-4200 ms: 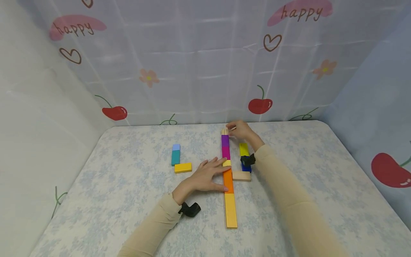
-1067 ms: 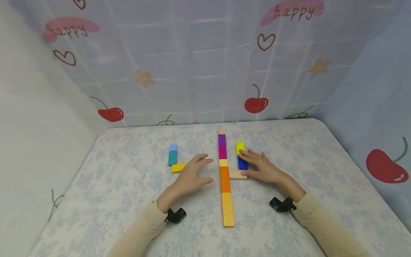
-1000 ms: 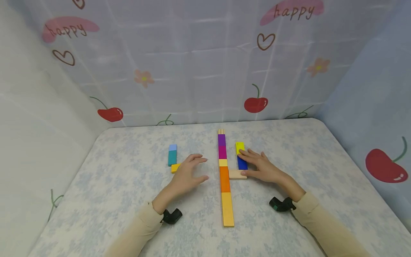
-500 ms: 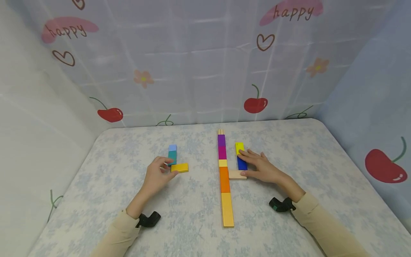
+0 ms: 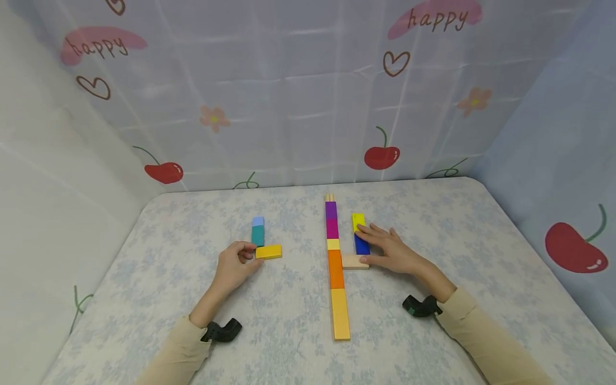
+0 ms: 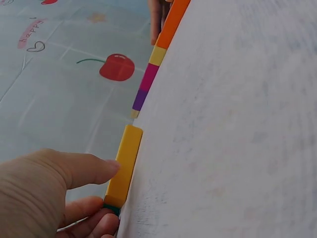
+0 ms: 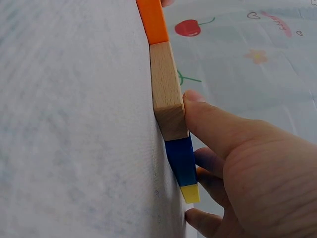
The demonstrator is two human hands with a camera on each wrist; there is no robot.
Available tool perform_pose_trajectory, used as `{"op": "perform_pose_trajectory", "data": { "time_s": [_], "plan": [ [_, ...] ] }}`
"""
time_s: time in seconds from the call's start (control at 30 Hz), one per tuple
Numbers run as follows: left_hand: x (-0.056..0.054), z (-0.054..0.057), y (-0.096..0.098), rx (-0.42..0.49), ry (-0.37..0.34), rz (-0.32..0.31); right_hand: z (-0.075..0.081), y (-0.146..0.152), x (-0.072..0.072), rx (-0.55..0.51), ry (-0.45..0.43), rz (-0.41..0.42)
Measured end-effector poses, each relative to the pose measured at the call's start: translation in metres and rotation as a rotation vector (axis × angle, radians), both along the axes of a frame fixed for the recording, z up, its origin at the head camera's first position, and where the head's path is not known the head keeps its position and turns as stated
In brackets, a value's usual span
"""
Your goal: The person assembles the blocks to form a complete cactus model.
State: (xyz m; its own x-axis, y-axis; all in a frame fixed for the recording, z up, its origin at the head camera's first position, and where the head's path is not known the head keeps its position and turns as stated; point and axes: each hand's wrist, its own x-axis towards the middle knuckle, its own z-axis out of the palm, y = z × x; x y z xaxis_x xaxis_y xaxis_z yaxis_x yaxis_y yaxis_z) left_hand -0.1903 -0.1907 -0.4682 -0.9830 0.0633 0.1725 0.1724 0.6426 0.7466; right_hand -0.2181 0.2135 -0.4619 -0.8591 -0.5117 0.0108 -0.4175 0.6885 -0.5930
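My left hand (image 5: 236,264) pinches the left end of a golden-yellow block (image 5: 270,252), thumb at its near side and fingers curled at its far left corner. A teal block (image 5: 258,235) with a light blue one (image 5: 258,221) beyond it stands just behind that end. My right hand (image 5: 397,250) rests with fingers spread over a blue block (image 5: 362,245) and a bright yellow block (image 5: 358,218). Its thumb touches the end of a plain wooden block (image 7: 166,79). That block meets the side of an orange block (image 5: 336,270) in the long middle row.
The middle row runs from a tan-yellow block (image 5: 340,315) through a pale yellow one (image 5: 333,244), magenta (image 5: 332,229) and purple (image 5: 331,210) to thin pale sticks (image 5: 330,197). A patterned cloth covers the table (image 5: 293,321); a printed curtain (image 5: 298,107) hangs behind.
My left hand has left the middle row, moved left and now grips the golden-yellow block. My right hand came back from the row's far end to the blue and yellow blocks, then stayed.
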Motion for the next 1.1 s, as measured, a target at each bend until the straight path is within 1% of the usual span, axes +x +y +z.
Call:
{"op": "perform_pose_trajectory", "data": {
  "time_s": [0.27,0.53,0.97,1.1],
  "plan": [
    [0.0005,-0.0027,0.0024,-0.011,0.018,0.013,-0.0011,0.0002,-0.0014,0.01,-0.001,0.002],
    [0.0001,-0.0029,0.0039,0.007,0.027,0.019,-0.0018,0.0013,-0.0015,0.004,0.003,0.009],
    [-0.0038,-0.0046,0.0046,0.072,-0.016,0.053,-0.0016,0.0011,-0.0007,-0.001,-0.004,0.003],
    [-0.0046,-0.0021,0.0056,0.081,-0.02,0.058,-0.001,0.0014,-0.0012,0.003,-0.001,0.004]
  ]
}}
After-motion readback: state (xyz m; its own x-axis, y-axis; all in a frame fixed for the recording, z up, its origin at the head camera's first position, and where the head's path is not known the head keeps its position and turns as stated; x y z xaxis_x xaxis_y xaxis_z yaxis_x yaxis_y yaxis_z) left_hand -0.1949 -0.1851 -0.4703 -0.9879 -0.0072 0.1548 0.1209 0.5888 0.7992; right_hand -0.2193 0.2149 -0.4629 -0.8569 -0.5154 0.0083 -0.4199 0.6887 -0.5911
